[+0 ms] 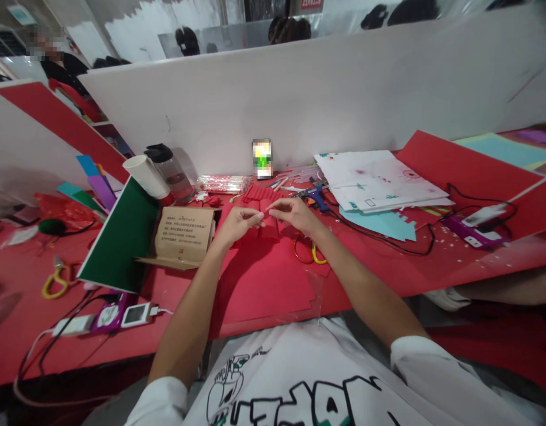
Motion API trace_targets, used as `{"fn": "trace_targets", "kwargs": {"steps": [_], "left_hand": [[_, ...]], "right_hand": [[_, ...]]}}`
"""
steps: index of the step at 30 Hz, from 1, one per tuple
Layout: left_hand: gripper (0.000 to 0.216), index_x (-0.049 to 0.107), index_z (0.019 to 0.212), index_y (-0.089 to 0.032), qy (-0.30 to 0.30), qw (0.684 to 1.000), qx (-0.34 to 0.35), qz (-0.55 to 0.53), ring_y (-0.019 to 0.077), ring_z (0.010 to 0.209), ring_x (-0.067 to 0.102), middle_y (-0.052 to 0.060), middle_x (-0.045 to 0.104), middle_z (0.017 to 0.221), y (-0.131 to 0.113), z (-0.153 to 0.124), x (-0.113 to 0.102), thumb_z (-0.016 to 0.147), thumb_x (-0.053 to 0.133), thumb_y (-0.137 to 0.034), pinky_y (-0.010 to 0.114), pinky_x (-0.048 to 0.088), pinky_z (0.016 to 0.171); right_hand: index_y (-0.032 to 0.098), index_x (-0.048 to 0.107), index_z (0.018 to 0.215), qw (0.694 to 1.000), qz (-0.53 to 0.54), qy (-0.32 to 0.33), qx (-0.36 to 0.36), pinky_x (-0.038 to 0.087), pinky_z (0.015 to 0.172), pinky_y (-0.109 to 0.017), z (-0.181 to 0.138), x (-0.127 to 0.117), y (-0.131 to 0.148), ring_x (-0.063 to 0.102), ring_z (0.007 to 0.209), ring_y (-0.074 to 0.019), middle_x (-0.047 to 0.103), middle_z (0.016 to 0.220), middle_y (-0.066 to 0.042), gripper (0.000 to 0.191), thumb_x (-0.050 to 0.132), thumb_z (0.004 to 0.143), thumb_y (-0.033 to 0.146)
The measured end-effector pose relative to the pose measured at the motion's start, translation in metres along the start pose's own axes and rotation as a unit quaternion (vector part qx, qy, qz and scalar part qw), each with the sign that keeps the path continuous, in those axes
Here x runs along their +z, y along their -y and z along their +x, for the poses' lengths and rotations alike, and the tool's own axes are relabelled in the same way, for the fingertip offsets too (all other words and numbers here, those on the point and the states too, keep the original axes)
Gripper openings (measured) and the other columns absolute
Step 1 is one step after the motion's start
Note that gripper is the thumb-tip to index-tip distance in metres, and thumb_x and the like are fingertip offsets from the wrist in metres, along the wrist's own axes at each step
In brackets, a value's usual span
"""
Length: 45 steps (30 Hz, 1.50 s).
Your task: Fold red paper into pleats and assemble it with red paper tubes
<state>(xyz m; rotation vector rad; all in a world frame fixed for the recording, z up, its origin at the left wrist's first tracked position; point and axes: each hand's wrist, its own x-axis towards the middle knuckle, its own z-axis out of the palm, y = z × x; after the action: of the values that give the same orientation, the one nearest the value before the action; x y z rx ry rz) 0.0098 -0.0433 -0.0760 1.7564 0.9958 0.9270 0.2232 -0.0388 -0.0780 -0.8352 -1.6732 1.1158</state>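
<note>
My left hand [238, 224] and my right hand [294, 213] meet over the middle of the red table. Both pinch a small piece of folded red paper [267, 225] between thumb and fingers. A pleated red paper fan [260, 194] lies just behind the hands. Flat red paper sheets [266, 278] lie under my forearms. Scissors with red and yellow handles [304, 251] rest beneath my right wrist.
A cardboard box [184, 236], green board [119, 242], paper cup [146, 176] and bottle [173, 171] stand left. A blue glue gun [316, 194], white sheets [374, 180], cables and a purple power strip [474, 231] lie right. A phone [262, 158] leans on the white divider. Yellow scissors [55, 281] lie far left.
</note>
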Motion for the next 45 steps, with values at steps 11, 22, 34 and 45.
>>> {"fn": "trace_targets", "kwargs": {"steps": [11, 22, 34, 45], "left_hand": [[0.032, 0.075, 0.095, -0.017, -0.078, 0.974, 0.080, 0.199, 0.0189, 0.072, 0.066, 0.006, 0.075, 0.080, -0.008, -0.004, 0.011, 0.089, 0.065, -0.046, 0.030, 0.050, 0.073], [0.026, 0.082, 0.097, -0.019, -0.137, 0.983, 0.082, 0.089, 0.0224, 0.083, 0.072, 0.009, 0.080, 0.092, -0.002, 0.000, 0.015, 0.085, 0.072, -0.040, 0.035, 0.055, 0.081], [0.029, 0.081, 0.091, -0.018, -0.113, 0.981, 0.072, 0.139, 0.0193, 0.072, 0.065, 0.005, 0.077, 0.080, 0.001, 0.000, 0.012, 0.088, 0.065, -0.042, 0.030, 0.048, 0.070], [0.027, 0.074, 0.084, -0.016, -0.109, 0.981, 0.072, 0.143, 0.0147, 0.066, 0.058, 0.003, 0.070, 0.074, -0.001, 0.000, 0.016, 0.087, 0.066, -0.042, 0.027, 0.043, 0.064]], "right_hand": [[0.017, 0.078, 0.094, 0.999, 0.009, -0.042, 0.024, 0.049, 0.065, -0.029, 0.000, 0.003, -0.001, 0.061, 0.064, -0.0145, 0.070, 0.073, -0.003, 0.031, 0.076, 0.076, 0.043], [0.019, 0.075, 0.090, 0.998, -0.016, -0.046, -0.029, 0.053, 0.073, -0.032, 0.002, 0.006, -0.011, 0.066, 0.075, -0.0173, 0.074, 0.085, -0.005, 0.024, 0.073, 0.081, 0.042], [0.018, 0.076, 0.088, 0.994, -0.093, -0.038, -0.035, 0.052, 0.073, -0.032, -0.001, 0.007, -0.008, 0.067, 0.076, -0.0196, 0.075, 0.084, -0.007, 0.025, 0.068, 0.086, 0.042], [0.019, 0.072, 0.086, 0.990, -0.115, -0.054, -0.059, 0.052, 0.076, -0.032, -0.003, 0.013, -0.007, 0.068, 0.079, -0.0190, 0.075, 0.086, -0.005, 0.017, 0.064, 0.086, 0.034]]}}
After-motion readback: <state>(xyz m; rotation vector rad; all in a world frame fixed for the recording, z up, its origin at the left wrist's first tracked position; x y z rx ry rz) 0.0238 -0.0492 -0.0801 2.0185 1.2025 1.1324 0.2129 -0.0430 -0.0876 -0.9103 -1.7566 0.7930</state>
